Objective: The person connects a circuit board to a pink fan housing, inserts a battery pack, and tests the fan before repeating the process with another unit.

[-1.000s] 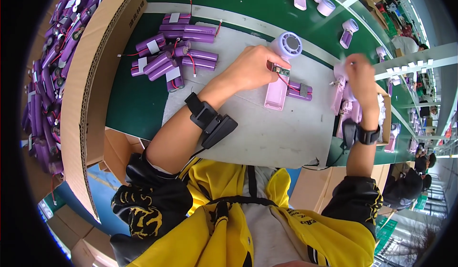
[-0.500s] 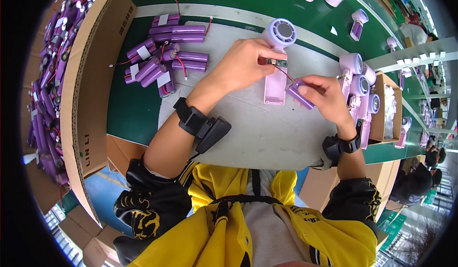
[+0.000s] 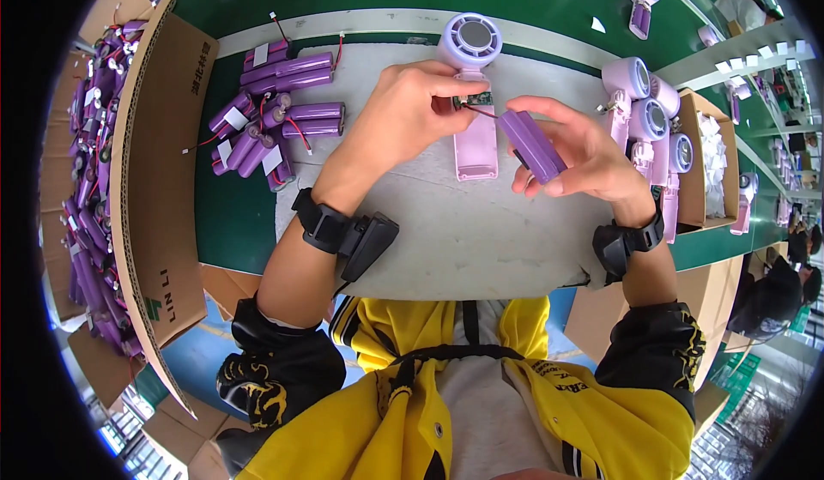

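A lilac handheld fan (image 3: 476, 152) lies on the grey mat with its round head away from me and its handle shell uncovered. My left hand (image 3: 403, 107) grips it at the neck, thumb and forefinger closed beside a small green circuit board (image 3: 481, 99). In my right hand (image 3: 596, 154) is a purple battery pack (image 3: 534, 147), held tilted between thumb and fingers just right of the handle. A thin wire (image 3: 482, 112) runs from the pack to the board; its end near my left fingertips is partly hidden.
More purple battery packs (image 3: 296, 72) with leads are piled left of the mat (image 3: 386, 231). A big carton (image 3: 163, 180) stands beside them, with many cells beyond it. At right, several lilac fans (image 3: 648, 120) crowd a small box (image 3: 708, 171) of white pieces.
My right hand has raised and turned the battery pack, bringing its upper end closer to the circuit board; its fingers are spread wider. My left hand keeps its grip. The whole view has shifted slightly.
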Demonstrator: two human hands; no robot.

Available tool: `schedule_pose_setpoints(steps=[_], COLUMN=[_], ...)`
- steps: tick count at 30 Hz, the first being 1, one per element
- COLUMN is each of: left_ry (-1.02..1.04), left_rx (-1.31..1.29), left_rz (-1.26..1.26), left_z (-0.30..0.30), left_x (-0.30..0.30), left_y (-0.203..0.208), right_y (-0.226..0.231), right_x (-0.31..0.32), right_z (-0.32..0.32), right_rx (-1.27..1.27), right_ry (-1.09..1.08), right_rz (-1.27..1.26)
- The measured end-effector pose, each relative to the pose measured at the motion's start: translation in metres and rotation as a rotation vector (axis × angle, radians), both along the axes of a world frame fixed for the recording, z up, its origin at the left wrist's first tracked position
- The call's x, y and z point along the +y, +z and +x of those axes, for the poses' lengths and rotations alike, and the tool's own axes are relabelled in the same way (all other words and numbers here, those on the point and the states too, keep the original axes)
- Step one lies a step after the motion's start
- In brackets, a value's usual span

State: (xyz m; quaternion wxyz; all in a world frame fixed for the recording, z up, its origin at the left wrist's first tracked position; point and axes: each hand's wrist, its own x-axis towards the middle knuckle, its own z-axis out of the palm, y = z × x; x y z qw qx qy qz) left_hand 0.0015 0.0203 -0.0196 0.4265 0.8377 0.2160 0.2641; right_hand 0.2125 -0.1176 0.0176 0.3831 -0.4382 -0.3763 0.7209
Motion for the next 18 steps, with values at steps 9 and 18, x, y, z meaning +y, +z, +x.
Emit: schedule_pose_setpoints(steps=[9, 18], left_ry=[-0.014, -0.058], left_rx=[-0.013, 0.045], left_rz=[0.071, 0.099], left_z=[-0.002, -0.002], left_x=[-0.002, 0.000], left_y=[0.000, 0.001], right_y=[-0.012, -0.018], right_x=[0.001, -0.004], right_z=[-0.009, -0.032], right_rx=[-0.326, -0.814], right_ry=[0.003, -0.082], right_rz=[0.260, 0.510])
